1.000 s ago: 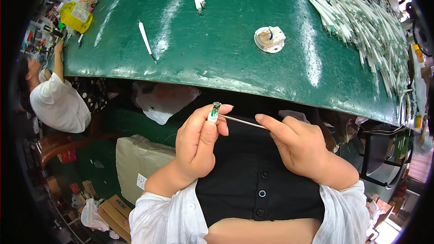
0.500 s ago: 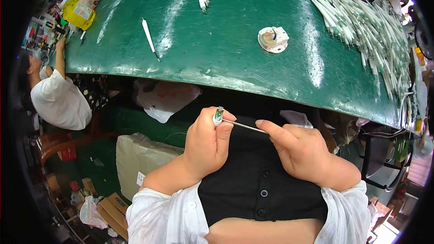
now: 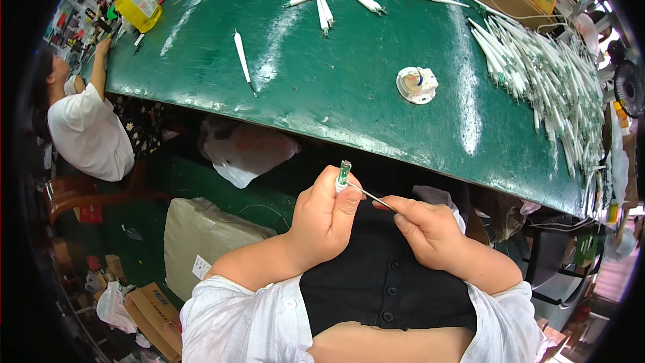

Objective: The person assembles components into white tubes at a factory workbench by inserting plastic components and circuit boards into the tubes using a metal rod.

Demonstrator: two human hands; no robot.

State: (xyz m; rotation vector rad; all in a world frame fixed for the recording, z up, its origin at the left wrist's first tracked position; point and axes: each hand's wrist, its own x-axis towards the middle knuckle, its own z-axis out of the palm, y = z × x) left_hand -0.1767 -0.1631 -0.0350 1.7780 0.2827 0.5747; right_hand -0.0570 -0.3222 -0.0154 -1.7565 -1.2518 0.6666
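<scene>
My left hand (image 3: 321,220) is closed around a white slim piece, gripped below its top end. A small green circuit board (image 3: 345,172) sticks up from that end above my thumb; the rest of the piece is hidden in the fist. My right hand (image 3: 430,234) pinches a thin metal rod (image 3: 371,195), which slants up to the left. Its tip meets the white piece just under the board, beside my left thumb. Whether the rod has a handle is hidden by my fingers. Both hands are in front of the table's near edge.
On the green table (image 3: 201,70) lie several white tapered sticks (image 3: 242,57), a big heap of similar ones (image 3: 537,81) at the right, and a round white dish (image 3: 416,85). A yellow bottle (image 3: 139,7) and a person (image 3: 87,128) are at left. A wrapped box (image 3: 201,242) sits below.
My right hand has come closer to the left one, and less of the rod shows between them. The whole view has shifted slightly, with the tabletop things lower and further right.
</scene>
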